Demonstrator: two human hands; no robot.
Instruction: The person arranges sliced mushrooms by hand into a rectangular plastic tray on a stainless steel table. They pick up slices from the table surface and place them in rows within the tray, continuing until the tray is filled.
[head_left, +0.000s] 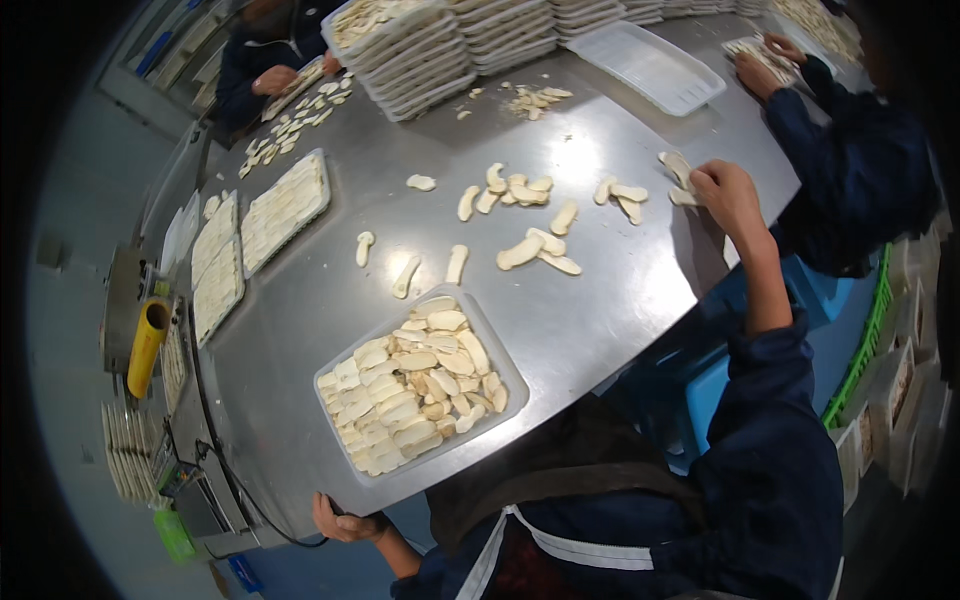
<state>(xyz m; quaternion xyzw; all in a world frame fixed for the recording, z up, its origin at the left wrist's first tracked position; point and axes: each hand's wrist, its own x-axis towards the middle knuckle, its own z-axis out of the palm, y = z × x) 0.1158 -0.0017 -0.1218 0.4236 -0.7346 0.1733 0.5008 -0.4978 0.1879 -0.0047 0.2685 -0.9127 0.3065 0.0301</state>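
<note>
My right hand (726, 196) is over the right part of the steel table, fingertips pinched at a pale mushroom slice (676, 168). Another slice (682, 197) lies just below those fingertips. Down at the table's near edge is my left hand (343, 519), fingers curled; whether it grips the edge is unclear. In front of me a translucent plastic tray (517, 390) holds mushroom slices, in neat overlapping rows at its left and loosely piled at its right. Loose slices (519, 253) are scattered beyond the tray, some in small clusters.
Filled trays (285, 210) lie at the left. Tall stacks of trays (420, 64) stand at the back, beside an empty tray (649, 67). One co-worker's hand (274, 79) shows at back left, another's (756, 75) at right. A yellow tube (146, 349) stands near scales-like equipment.
</note>
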